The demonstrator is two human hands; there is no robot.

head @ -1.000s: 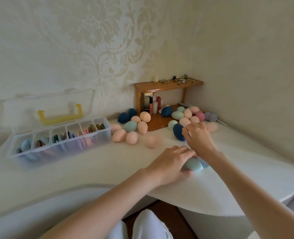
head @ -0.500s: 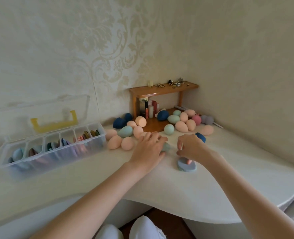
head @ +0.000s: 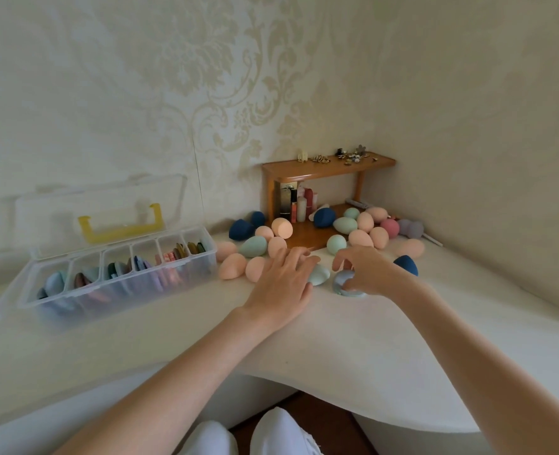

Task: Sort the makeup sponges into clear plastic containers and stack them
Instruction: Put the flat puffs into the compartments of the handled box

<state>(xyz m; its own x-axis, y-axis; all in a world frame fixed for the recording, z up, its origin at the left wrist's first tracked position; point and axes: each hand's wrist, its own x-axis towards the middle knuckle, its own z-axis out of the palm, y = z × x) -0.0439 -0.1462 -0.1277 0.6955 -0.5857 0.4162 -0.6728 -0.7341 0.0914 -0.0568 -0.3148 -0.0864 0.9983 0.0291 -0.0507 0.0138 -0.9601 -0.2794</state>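
Head view: right hand (head: 366,274) fingers curl onto flat blue sponge (head: 345,284) directly beneath; left hand (head: 284,280) flat, fingertips over mint sponge (head: 319,274) alongside.

Left hand (head: 283,284) flat on mint sponge (head: 319,274), right hand (head: 366,274) pinching pale blue sponge (head: 343,281)

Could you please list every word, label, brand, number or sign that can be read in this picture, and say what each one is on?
None can be read.
Cosmetic bottles and tubes under the wooden shelf: any labels are too small and blurred to read.
Clear plastic organizer box and its yellow handle: no print shows.
Makeup sponges and wallpaper: no text, only a pattern on the wall.
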